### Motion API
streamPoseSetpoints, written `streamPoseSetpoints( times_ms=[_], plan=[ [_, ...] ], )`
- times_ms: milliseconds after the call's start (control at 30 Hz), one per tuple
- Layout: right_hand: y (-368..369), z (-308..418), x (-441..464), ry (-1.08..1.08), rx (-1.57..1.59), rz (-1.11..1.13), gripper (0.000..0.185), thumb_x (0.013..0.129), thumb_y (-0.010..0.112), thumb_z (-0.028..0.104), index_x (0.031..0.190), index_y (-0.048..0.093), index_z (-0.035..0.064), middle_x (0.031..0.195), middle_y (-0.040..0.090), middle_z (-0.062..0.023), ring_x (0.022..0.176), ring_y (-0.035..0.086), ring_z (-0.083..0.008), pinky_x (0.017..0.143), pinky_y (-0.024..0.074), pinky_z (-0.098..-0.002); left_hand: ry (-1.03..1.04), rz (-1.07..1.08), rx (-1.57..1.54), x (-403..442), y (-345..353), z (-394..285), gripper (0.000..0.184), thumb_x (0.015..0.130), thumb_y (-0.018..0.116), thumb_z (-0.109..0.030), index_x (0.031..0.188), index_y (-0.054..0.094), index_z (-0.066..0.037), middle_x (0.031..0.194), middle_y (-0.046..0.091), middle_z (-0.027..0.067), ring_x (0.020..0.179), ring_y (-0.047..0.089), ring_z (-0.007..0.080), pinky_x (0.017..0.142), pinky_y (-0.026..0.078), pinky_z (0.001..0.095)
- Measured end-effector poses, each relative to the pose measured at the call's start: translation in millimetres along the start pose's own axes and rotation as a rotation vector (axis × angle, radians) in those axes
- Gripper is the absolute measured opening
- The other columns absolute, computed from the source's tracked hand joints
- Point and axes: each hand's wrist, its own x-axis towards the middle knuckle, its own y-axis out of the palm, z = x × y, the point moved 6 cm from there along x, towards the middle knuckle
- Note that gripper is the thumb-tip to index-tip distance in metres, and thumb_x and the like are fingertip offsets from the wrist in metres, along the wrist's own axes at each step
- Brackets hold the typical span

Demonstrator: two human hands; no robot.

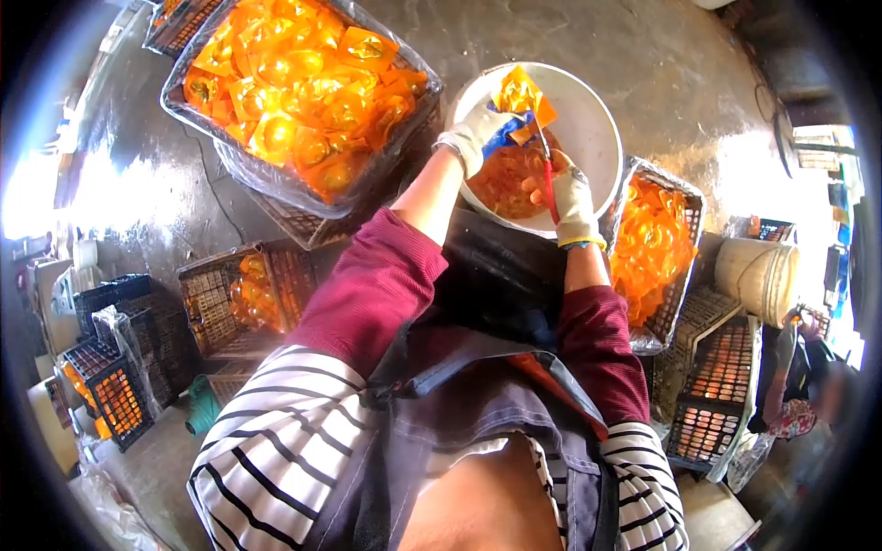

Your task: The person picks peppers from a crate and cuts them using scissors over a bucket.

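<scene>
Over a white round tub, my left hand, in a white glove with blue on the fingers, holds up an orange translucent piece. My right hand, in a whitish glove with bare fingertips showing, is closed around red-handled scissors. Their metal blades point up against the lower edge of the orange piece. Small orange scraps lie in the bottom of the tub beneath both hands.
A plastic-lined crate heaped with orange pieces stands at upper left, another crate right of the tub. Below left is a brown crate. A whitish bucket, stacked crates and another person are at right.
</scene>
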Motion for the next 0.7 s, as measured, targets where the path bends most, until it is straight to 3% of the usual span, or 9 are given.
streamPoseSetpoints(
  times_ms=[67,133,233,267,300,400,500,600,700],
  plan=[
    [-9,-23,30,-0.264,-0.237,-0.141,0.029,0.085,0.061,0.028,0.106,0.059,0.0077,0.069,0.064,-0.0077,0.054,0.056,-0.0121,0.05,0.0428,-0.0258,0.058,0.071,0.267,1,1,0,0.026,0.089,0.055,-0.022,0.105,0.061,-0.003,0.093,0.065,0.0094,0.082,0.063,0.0163,0.071,0.05,0.0268],
    [-9,-20,28,-0.344,-0.291,-0.157,0.029,0.085,0.061,0.024,0.107,0.059,0.0057,0.075,0.064,-0.0076,0.058,0.057,-0.0126,0.053,0.0441,-0.0248,0.078,0.13,0.474,-1,2,-3,0.024,0.089,0.054,-0.022,0.099,0.063,-0.002,0.09,0.065,0.0087,0.081,0.063,0.0154,0.071,0.051,0.0276],
    [-8,-10,13,-0.154,-0.146,-0.025,0.029,0.087,0.06,0.021,0.109,0.057,0.0041,0.083,0.064,-0.0094,0.068,0.059,-0.0172,0.06,0.0459,-0.0267,-0.158,0.028,0.018,-11,-2,-5,0.021,0.089,0.052,-0.019,0.094,0.063,-0.002,0.085,0.064,0.0074,0.078,0.063,0.0159,0.071,0.051,0.0278],
    [0,10,-3,-0.061,-0.135,-0.009,0.029,0.086,0.059,0.026,0.109,0.058,0.0081,0.08,0.064,-0.0125,0.071,0.061,-0.0236,0.064,0.0467,-0.0326,-0.271,-0.036,-0.256,-17,-1,-2,0.02,0.089,0.05,-0.017,0.093,0.063,-0.002,0.083,0.064,0.0069,0.077,0.063,0.0162,0.071,0.051,0.0276],
    [5,17,-12,0.033,-0.125,0.008,0.03,0.086,0.058,0.031,0.109,0.058,0.012,0.078,0.064,-0.0156,0.074,0.063,-0.03,0.068,0.0475,-0.0384,-0.23,-0.031,-0.196,-2,-5,13,0.02,0.089,0.051,-0.017,0.093,0.063,-0.001,0.079,0.064,0.0069,0.071,0.062,0.0167,0.069,0.05,0.0267],
    [-2,8,7,-0.53,-0.484,-0.21,0.029,0.088,0.055,0.03,0.11,0.058,0.0107,0.078,0.065,-0.0141,0.067,0.063,-0.0251,0.062,0.0484,-0.0348,-0.202,-0.064,-0.416,-8,-1,9,0.02,0.088,0.052,-0.017,0.094,0.062,-0.001,0.079,0.063,0.007,0.071,0.061,0.0162,0.067,0.05,0.0254],
    [-9,-13,27,-0.471,-0.344,-0.2,0.026,0.089,0.053,0.026,0.11,0.058,0.0107,0.079,0.064,-0.0114,0.06,0.06,-0.017,0.054,0.0465,-0.0286,-0.383,0.126,-0.154,-21,8,1,0.021,0.088,0.051,-0.017,0.098,0.061,-0.001,0.083,0.063,0.0067,0.075,0.06,0.0145,0.069,0.049,0.0241],
    [-3,-8,10,-0.101,-0.167,0.0,0.026,0.09,0.053,0.024,0.112,0.058,0.0114,0.08,0.064,-0.0107,0.057,0.059,-0.0135,0.05,0.0453,-0.0253,-0.282,-0.025,-0.232,-13,3,8,0.022,0.088,0.051,-0.018,0.098,0.061,-0.001,0.084,0.063,0.0064,0.077,0.059,0.0136,0.069,0.048,0.0239],
    [2,7,-3,-0.115,0.188,-0.031,0.026,0.088,0.058,0.014,0.111,0.056,0.001,0.076,0.064,-0.0058,0.053,0.055,-0.0093,0.047,0.0422,-0.0207,-0.266,-0.075,-0.129,-19,0,-6,0.021,0.088,0.052,-0.017,0.097,0.062,-0.001,0.082,0.063,0.0058,0.076,0.059,0.0126,0.069,0.048,0.0244]
  ],
)
